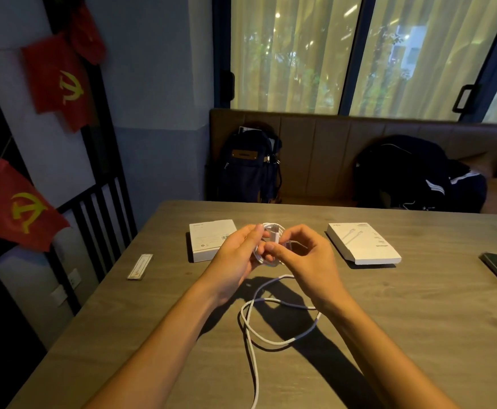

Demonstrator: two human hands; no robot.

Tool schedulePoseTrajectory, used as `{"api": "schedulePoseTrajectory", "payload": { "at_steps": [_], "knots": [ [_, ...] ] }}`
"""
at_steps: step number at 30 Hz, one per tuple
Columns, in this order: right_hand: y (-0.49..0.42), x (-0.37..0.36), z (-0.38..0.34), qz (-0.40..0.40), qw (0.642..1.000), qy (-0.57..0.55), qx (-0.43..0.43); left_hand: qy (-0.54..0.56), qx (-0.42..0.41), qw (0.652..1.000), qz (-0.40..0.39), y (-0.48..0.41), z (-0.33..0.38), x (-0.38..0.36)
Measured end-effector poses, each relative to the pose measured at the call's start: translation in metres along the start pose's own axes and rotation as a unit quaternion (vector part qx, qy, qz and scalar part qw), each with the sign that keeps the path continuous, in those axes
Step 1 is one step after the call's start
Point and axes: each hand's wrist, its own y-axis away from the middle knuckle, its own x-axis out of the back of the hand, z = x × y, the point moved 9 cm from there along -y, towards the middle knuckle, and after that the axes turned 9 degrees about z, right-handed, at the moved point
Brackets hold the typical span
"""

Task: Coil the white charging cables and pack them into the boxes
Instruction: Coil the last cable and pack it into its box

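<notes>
**A:** What are the hands doing?

**B:** Both are raised above the worktop [418,320]. The left hand [238,255] grips a small coil of white cable [273,231], likely so the loops cannot spring apart. The right hand [306,255] pinches the same coil, apparently tucking an end.

**A:** And around them?

**B:** A loose cable [253,335] lies looped on the worktop, nearer the person. I cannot tell whether it joins the coil. The left box [211,240] and the right box [362,243] flank the hands, probably waiting for coils.
</notes>
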Motion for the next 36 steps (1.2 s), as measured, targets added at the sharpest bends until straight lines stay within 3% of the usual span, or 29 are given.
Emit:
{"api": "schedulePoseTrajectory", "payload": {
  "at_steps": [3,8,13,20,27,32,36],
  "knots": [
    [-0.003,0.001,0.002,-0.003,0.997,0.072,0.026,-0.138,-0.043,0.989,0.020,-0.002,0.000,0.002],
    [-0.002,0.002,0.005,-0.009,0.985,0.161,0.054,-0.218,-0.103,0.969,0.052,0.000,0.005,0.002],
    [-0.005,0.000,0.013,-0.040,0.991,0.127,-0.034,-0.304,-0.195,0.930,0.067,0.000,0.011,-0.002],
    [-0.009,-0.011,0.032,-0.180,0.965,0.126,-0.144,-0.366,-0.259,0.893,0.031,0.010,0.010,-0.017],
    [-0.015,-0.014,0.017,-0.123,0.987,0.059,-0.089,-0.268,-0.200,0.941,0.055,0.006,0.012,-0.009],
    [-0.002,-0.017,0.024,-0.153,0.984,0.038,-0.087,-0.177,-0.084,0.975,0.102,-0.003,0.002,0.015],
    [0.004,-0.013,0.029,-0.168,0.983,0.045,-0.066,-0.108,-0.037,0.986,0.117,-0.006,-0.004,0.021]
  ]
}}
